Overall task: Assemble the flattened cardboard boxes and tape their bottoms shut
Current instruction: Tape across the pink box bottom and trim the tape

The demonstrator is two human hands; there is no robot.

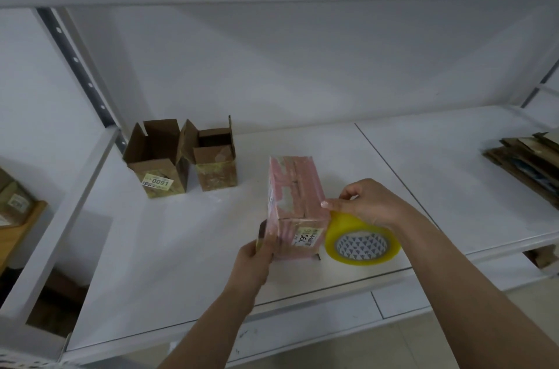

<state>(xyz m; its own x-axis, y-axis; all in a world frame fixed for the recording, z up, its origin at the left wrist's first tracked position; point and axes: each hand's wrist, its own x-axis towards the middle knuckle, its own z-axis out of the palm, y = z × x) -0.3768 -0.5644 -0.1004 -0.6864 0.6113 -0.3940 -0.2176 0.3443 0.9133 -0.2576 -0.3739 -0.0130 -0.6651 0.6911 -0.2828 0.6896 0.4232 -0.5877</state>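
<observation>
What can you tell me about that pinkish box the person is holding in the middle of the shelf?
The pinkish box is a small cardboard carton, worn, with patches of torn tape and paper on its upper face. It stands on the white shelf, closed side up. A pale label with printed digits sits on its near face. The left hand grips its near left corner; the right hand touches its right edge while holding a yellow tape roll against that side.

Three assembled cardboard boxes stand on the white shelf point(187, 278): two open-topped boxes point(157, 163) point(215, 163) at the back and one pink-taped box point(295, 202) in front. One yellow tape roll point(363, 240). One stack of flattened cardboard point(526, 163).
</observation>
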